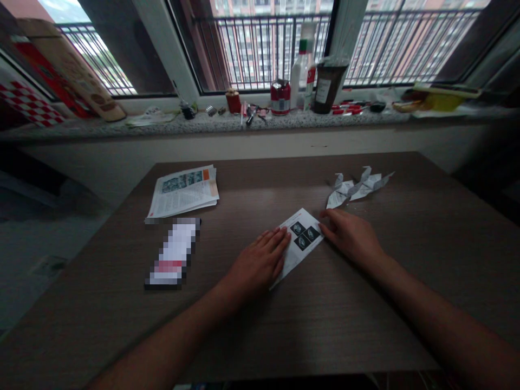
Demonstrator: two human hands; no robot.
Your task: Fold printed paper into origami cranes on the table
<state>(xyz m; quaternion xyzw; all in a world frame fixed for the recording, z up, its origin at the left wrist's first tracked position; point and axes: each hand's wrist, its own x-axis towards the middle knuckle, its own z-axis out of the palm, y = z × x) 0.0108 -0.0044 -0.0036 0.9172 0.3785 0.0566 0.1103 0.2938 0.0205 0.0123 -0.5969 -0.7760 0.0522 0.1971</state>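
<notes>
While my left hand (260,257) lies flat across the lower left of the folded printed paper (303,235), fingers close together, my right hand (353,238) is curled at its right corner; whether thumb and forefinger pinch the edge there, I cannot tell. The paper sits near the middle of the desk (284,336), a brown, faintly wood-grained top with a soft sheen toward its far side. Just beyond my right hand stand two folded paper birds (365,187), close together. Off to my left are some printed sheets (182,192), loosely stacked, and nearer me a phone (173,254), its screen blurred into blocks.

Past the desk's far edge runs a strip of pale wall (252,149), topped by a speckled stone sill (219,123). Along it I see a red can (280,98), a clear bottle (298,81), a dark-filled cup (325,86) and small clutter. Tall packages (69,70) lean at the left end. Daylight comes through the windows, where a railing (276,20) crosses in front of pinkish buildings; the room itself is dim.
</notes>
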